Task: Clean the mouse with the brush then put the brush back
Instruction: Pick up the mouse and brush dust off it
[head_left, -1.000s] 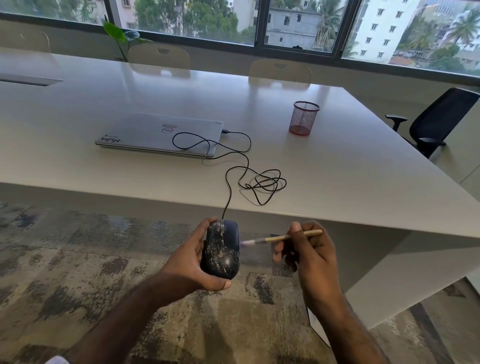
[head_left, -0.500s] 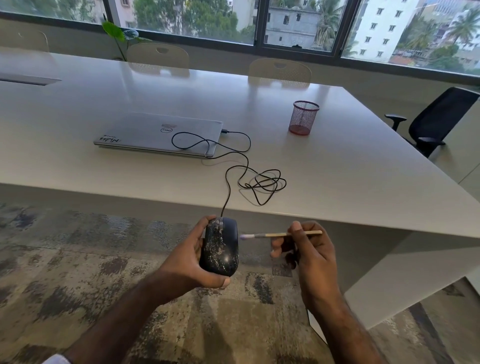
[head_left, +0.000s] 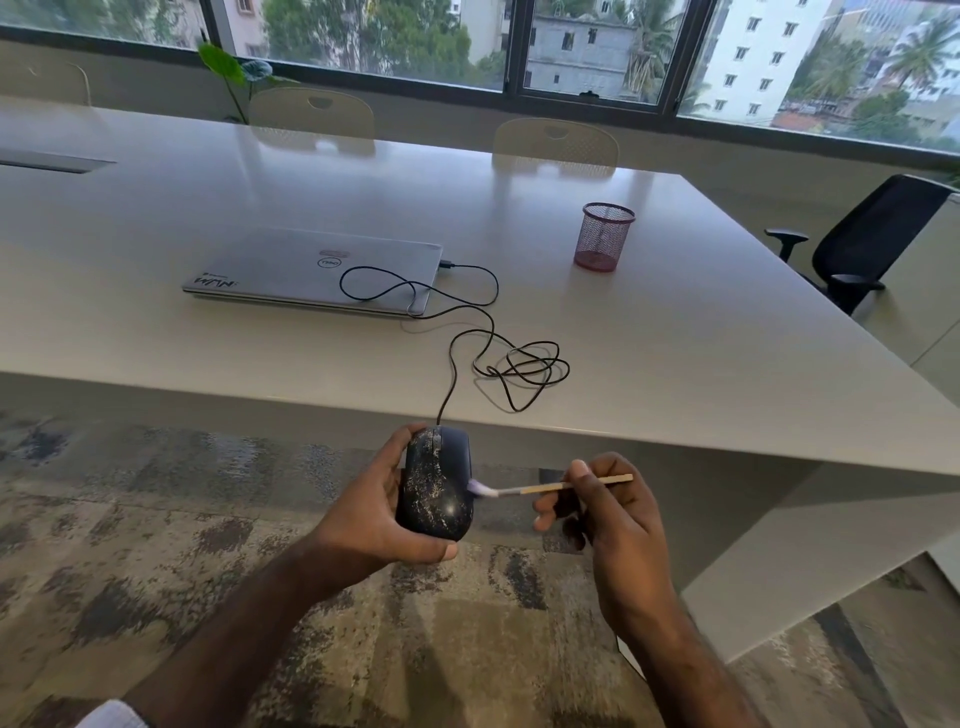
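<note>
While held out below the near edge of the white table (head_left: 675, 332), left hand (head_left: 374, 519) cups the black mouse (head_left: 439, 483), fingers wrapped round its far side, thumb curled under its near end. Mouse speckled with pale dust, off the table, above the carpet. Right hand (head_left: 618, 519) just beside it, forearm angled in from the lower right; thumb and fingertips pinching the thin wooden brush (head_left: 561, 487) near its back end, handle close to level. Pale bristle tip touching the mouse's right flank.

Black cable (head_left: 519, 364) running up from the mouse over the table edge, tangled in loose loops, then crossing to a closed silver laptop (head_left: 311, 270). Red mesh cup (head_left: 605, 236) upright farther back to the right, well apart from the laptop. Pale chairs (head_left: 556, 145) tucked along the far side; black office chair (head_left: 872, 239) off the right corner. Mottled grey and brown carpet (head_left: 156, 519) underfoot. Wide window (head_left: 592, 52) behind, showing trees and buildings; leafy plant (head_left: 234, 67) at the sill.
</note>
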